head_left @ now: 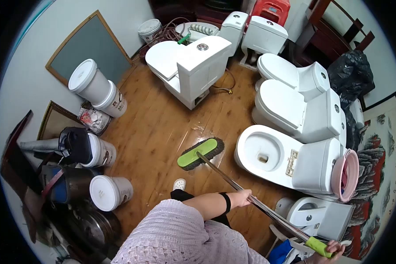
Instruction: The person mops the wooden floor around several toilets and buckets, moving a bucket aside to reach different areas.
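Note:
A mop with a bright green plate and dark grey fringe [201,153] rests on the wooden floor. Its long metal handle slants down to the right. My left hand [242,198] is wrapped around the middle of this handle. At the lower right, my right hand [332,251] grips the green end of the handle, partly cut off by the frame edge. Wet-looking shiny patches show on the floor beside the mop head. One white clog [179,184] of mine stands just below it.
White toilets line the right side, including one with an open bowl [262,149]. Another toilet [180,66] stands ahead with a hose behind it. White buckets [111,192] stand along the left wall. A pink basin [344,176] leans by a tank at right.

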A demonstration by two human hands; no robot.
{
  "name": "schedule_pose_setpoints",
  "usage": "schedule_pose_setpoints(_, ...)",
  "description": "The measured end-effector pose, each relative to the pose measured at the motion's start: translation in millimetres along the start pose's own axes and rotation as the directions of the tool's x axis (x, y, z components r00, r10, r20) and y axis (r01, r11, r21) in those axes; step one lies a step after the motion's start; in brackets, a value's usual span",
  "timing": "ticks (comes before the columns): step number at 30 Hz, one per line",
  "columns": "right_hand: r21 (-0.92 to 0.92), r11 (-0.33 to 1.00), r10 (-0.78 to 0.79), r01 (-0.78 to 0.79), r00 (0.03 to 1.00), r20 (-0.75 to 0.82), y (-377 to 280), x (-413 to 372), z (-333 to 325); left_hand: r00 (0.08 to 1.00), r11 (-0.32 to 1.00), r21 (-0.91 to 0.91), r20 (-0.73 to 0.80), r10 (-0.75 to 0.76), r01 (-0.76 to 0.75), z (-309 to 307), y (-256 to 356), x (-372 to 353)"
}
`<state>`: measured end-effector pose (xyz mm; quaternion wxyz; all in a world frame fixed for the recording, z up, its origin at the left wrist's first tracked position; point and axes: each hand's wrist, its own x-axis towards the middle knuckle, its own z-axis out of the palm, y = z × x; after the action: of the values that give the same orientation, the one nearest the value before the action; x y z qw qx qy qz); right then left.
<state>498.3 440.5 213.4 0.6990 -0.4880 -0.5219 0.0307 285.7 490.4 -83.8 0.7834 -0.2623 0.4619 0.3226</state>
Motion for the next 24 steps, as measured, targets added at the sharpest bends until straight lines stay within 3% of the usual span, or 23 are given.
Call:
schedule_pose_setpoints(1, 0.665, 0.679, 0.224, -0.311, 0.95, 0.216, -1.1, -11.2, 12.0, 1.0, 0.999, -0.03, -0.003, 0.031, -0.031, -15.7, 15.6, -1.3)
schedule_pose_setpoints(3, 0.594, 0.748, 0.154, -0.297, 0.948, 0.28, -4.3, -37.8, 40.2, 0.994, 0.992, -0.071, 0.015, 0.105, -0.104, -53.1, 45.5, 6.6)
schedule_pose_setpoints(7, 0.389, 0.771, 0.279, -0.504, 0.817, 0.506, -18.6, -102.7, 72.1, 0.965, 0.957, -0.129, -0.049, 0.257, -0.261, -128.5, 106.6, 1.0)
schedule_pose_setpoints(9, 0.298, 0.786, 0.386, -0.542, 0.806, 0.449, -41.7, -149.3, 101.0, 0.927, 0.894, -0.252, -0.152, 0.342, -0.371, -167.9, 133.2, 8.9)
schedule_pose_setpoints(11, 0.08, 0.811, 0.478, -0.58, 0.734, 0.483, -35.5, -188.0, 109.4, 0.91, 0.891, -0.197, -0.144, 0.388, -0.41, -199.2, 156.9, 10.6)
schedule_pose_setpoints(13, -0.134, 0.816, 0.504, -0.562, 0.578, 0.642, -31.3, -217.0, 118.2, 0.89, 0.883, -0.13, -0.142, 0.433, -0.45, -215.3, 166.8, -1.3)
schedule_pose_setpoints(14, -0.195, 0.912, 0.395, -0.36, 0.645, 0.654, -88.7, -235.6, 153.3, 0.906, 0.897, -0.153, -0.154, 0.394, -0.415, -213.4, 166.5, -17.6)
schedule_pose_setpoints(15, -0.322, 0.578, 0.653, -0.75, 0.188, 0.734, -66.7, -228.6, 135.5, 0.921, 0.908, -0.176, -0.164, 0.353, -0.379, -213.8, 165.6, -34.6)
schedule_pose_setpoints(16, -0.418, 0.549, 0.645, -0.724, 0.05, 0.762, -72.8, -230.9, 140.4, 0.88, 0.863, -0.233, -0.285, 0.38, -0.448, -215.9, 166.9, -61.4)
schedule_pose_setpoints(18, -0.632, 0.453, 0.632, -0.628, -0.274, 0.725, -73.0, -226.2, 146.0, 0.939, 0.888, -0.314, -0.184, 0.29, -0.336, -240.8, 166.6, -55.8)
schedule_pose_setpoints(19, -0.664, 0.396, 0.603, -0.635, -0.366, 0.709, -79.5, -222.4, 155.3, 0.968, 0.912, -0.326, -0.117, 0.223, -0.25, -250.8, 165.1, -49.6)
schedule_pose_setpoints(20, -0.72, 0.223, 0.559, -0.657, -0.519, 0.647, -94.7, -217.6, 168.2, 0.952, 0.937, -0.212, -0.191, 0.239, -0.277, -240.7, 160.0, -72.7)
schedule_pose_setpoints(21, -0.766, 0.044, 0.484, -0.641, -0.657, 0.577, -113.6, -211.4, 181.3, 0.984, 0.945, -0.276, -0.035, 0.173, -0.176, -234.1, 159.4, -93.4)
schedule_pose_setpoints(22, -0.815, 0.104, 0.461, -0.57, -0.699, 0.548, -141.8, -206.2, 196.7, 0.984, 0.947, -0.266, -0.067, 0.167, -0.178, -231.9, 163.1, -92.3)
schedule_pose_setpoints(24, -0.806, 0.007, 0.429, -0.592, -0.727, 0.537, -140.4, -202.6, 205.5, 0.983, 0.948, -0.265, -0.092, 0.157, -0.176, -226.3, 171.3, -99.8)
